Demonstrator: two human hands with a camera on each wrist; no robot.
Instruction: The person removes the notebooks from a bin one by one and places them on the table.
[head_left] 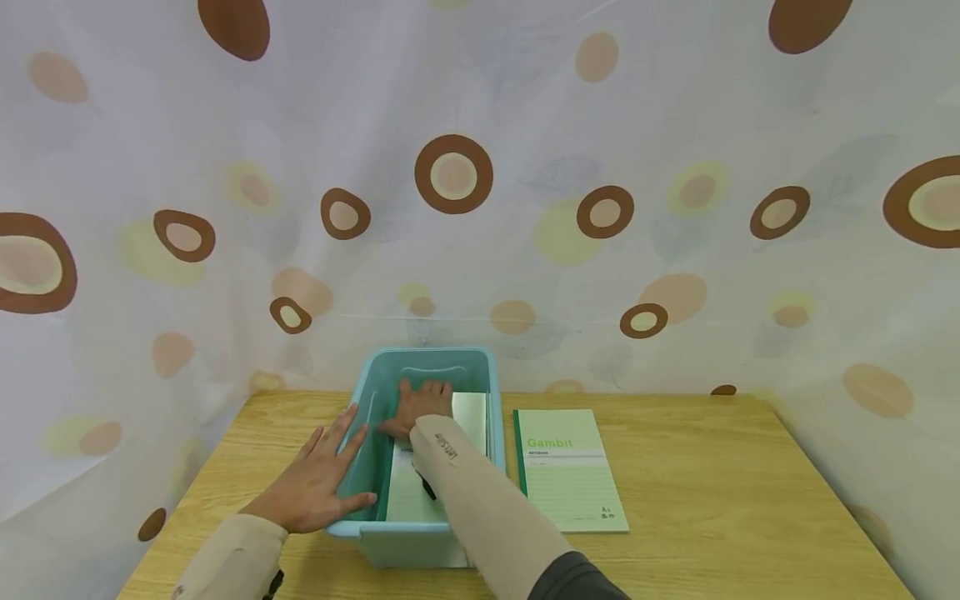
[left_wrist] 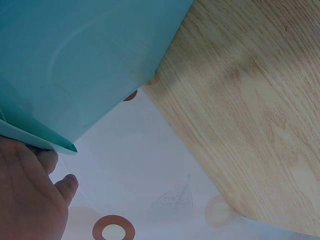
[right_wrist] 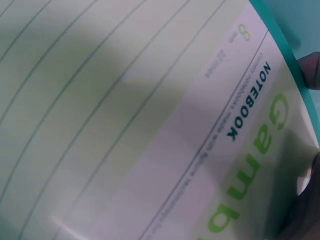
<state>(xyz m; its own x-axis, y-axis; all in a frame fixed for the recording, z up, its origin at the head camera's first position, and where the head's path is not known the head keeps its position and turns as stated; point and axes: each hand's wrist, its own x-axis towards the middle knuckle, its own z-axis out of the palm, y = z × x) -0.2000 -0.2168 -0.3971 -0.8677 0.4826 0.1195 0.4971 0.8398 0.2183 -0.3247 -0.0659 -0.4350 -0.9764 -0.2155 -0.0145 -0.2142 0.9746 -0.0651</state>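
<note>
In the head view, my left hand point(head_left: 318, 483) lies with spread, straight fingers along the left rim of a light blue plastic bin point(head_left: 420, 546). The left wrist view shows that hand point(left_wrist: 27, 185) against the bin's rim. My right hand point(head_left: 420, 408) reaches inside the bin and holds a pale green notebook point(head_left: 423, 500) near its upper left corner. In the right wrist view, the thumb touches the notebook's dark green spine point(right_wrist: 287, 50), and the other fingers point(right_wrist: 302, 215) are at its top end, partly out of frame. The right forearm hides part of the cover.
A second Gambit notebook point(head_left: 566, 471) lies flat on the wooden table point(head_left: 720, 492), just right of the bin. A patterned curtain point(head_left: 510, 250) hangs behind the table and along both sides.
</note>
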